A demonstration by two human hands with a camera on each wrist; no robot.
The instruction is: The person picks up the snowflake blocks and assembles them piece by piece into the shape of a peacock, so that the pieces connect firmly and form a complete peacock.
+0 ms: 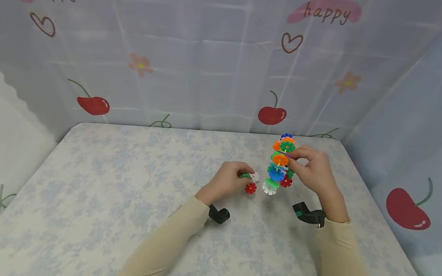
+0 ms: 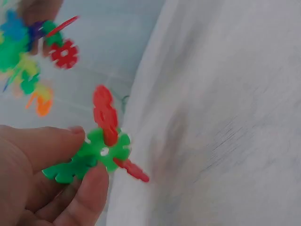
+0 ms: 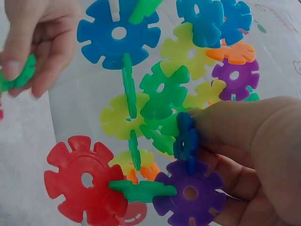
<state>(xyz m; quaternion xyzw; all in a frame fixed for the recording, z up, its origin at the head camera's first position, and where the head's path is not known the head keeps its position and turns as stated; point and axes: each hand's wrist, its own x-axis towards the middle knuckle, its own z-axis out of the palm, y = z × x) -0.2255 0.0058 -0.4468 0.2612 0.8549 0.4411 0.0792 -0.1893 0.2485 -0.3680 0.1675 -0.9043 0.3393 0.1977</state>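
In the head view my right hand (image 1: pixel 315 168) grips the side of a tall cluster of interlocking flower discs (image 1: pixel 280 160). Up close in the right wrist view, thumb and fingers pinch a blue disc (image 3: pixel 186 141) that joins a purple disc (image 3: pixel 188 209). A green disc links that purple one to a red disc (image 3: pixel 68 169). My left hand (image 1: pixel 228 179), lower and to the left, holds a smaller joined piece. Thumb and fingertips pinch its green discs (image 2: pixel 95 137), and red discs (image 2: pixel 104 110) stick out from them. The two pieces are apart in the left wrist view.
A table with a pale floral cover (image 1: pixel 122 182) lies under both hands. Behind it hangs a printed curtain (image 1: pixel 211 67), close to the back edge, and another sheet (image 1: pixel 414 141) hangs at the right. Dark devices sit on the left wrist (image 1: pixel 220 216) and right wrist (image 1: pixel 310 215).
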